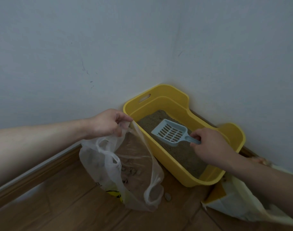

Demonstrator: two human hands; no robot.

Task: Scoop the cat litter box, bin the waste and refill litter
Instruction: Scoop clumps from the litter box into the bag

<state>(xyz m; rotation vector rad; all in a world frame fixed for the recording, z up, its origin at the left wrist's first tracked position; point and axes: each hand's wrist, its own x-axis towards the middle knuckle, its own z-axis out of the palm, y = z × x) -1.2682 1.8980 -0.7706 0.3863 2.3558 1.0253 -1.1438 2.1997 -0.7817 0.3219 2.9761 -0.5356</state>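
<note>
1. Closest to the camera is the wood floor (pixel 59 205), with one stray clump (pixel 167 196) lying just beside the plastic bag (pixel 109 164). It'll need picking up at some point.
2. On the right, partly under the right forearm, there's a white and yellow sack (pixel 234 205) leaning by the end of the box. I'm guessing that's the fresh litter, parked close for the refill. Can't read any label though.
3. The plastic bag sits on the floor right against the long side of the litter box (pixel 159 90), so the trip from box to bag is short. A few waste clumps (pixel 130 171) show through it at the bottom.
4. The left hand (pixel 107 124) pinches the bag's rim and lifts it up, which keeps the mouth wide open toward the box.
5. The right hand (pixel 207 144) is clenched round the handle of the blue slotted scoop (pixel 170 133), which is out over the litter (pixel 182 154) with its front edge tipped down. It looks empty to me, so probably lined up for another pass.
6. The yellow box is tucked into the corner where the two walls (pixel 92 47) meet. The litter inside looks fairly low, so the refill isn't done yet.
</note>
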